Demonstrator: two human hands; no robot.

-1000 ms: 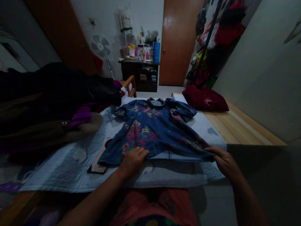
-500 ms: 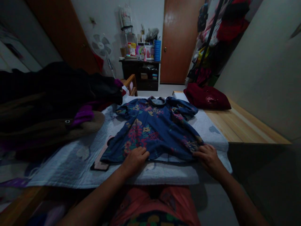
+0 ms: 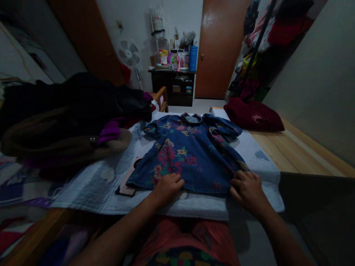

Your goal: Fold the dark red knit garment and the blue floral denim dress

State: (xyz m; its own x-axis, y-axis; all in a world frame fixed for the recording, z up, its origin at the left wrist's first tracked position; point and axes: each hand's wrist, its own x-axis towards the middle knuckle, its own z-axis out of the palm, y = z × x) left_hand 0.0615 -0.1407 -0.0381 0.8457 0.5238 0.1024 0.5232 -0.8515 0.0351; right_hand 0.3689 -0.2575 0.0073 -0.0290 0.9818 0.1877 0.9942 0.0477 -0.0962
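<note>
A blue floral garment (image 3: 191,159) lies spread out on a pale quilted cloth (image 3: 111,199), its collar at the far side and its hem toward me. My left hand (image 3: 168,187) is closed on the hem near its middle. Closed on the hem's right corner is my right hand (image 3: 246,188). Part of a pink panel with black corners (image 3: 127,184) sticks out from under the garment's left side.
Dark clothes (image 3: 69,107) are heaped on the left. At the right, a maroon garment (image 3: 255,114) rests on a wooden board (image 3: 291,147). Farther back stand a fan (image 3: 129,53), a dark cabinet (image 3: 172,88) and a door (image 3: 219,51).
The view has shifted, so the scene sits farther right. Both hands keep hold of the hem; the bunched front edge now lies flatter, and the right hand's fingers are curled in more.
</note>
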